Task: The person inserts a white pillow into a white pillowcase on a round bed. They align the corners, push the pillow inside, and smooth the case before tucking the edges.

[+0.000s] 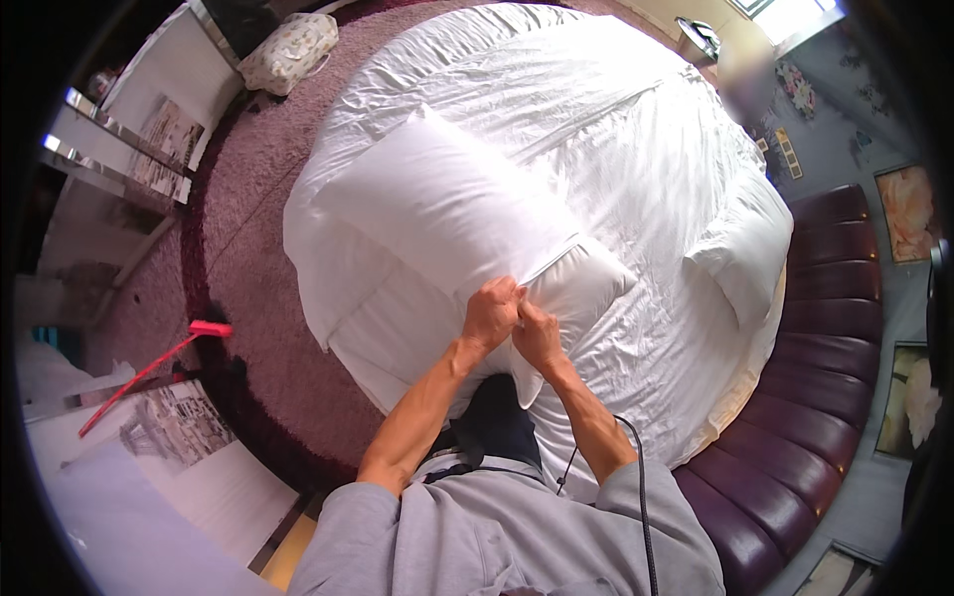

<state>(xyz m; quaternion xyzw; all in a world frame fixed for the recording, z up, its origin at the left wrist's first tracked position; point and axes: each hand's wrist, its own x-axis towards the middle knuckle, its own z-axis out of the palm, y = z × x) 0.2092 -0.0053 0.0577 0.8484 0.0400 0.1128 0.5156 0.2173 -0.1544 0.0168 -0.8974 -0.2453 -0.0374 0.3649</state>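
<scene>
A pillow (585,290) lies on a round bed with a white sheet (633,149), most of it inside a white pillowcase (440,201). One end of the pillow sticks out of the case on the right, past the case's open edge. My left hand (492,314) is closed on the near corner of that edge. Right beside it, my right hand (536,334) pinches the same fabric, its fingertips meeting those of the left. The bit of cloth between the fingers is mostly hidden.
Another white pillow (745,238) lies at the bed's right side, by a curved dark red padded headboard (820,357). On the left, a red broom (149,372) leans near a white cabinet (216,484). A patterned bag (291,54) rests on the purple carpet (261,261). A dark cable hangs by my right arm.
</scene>
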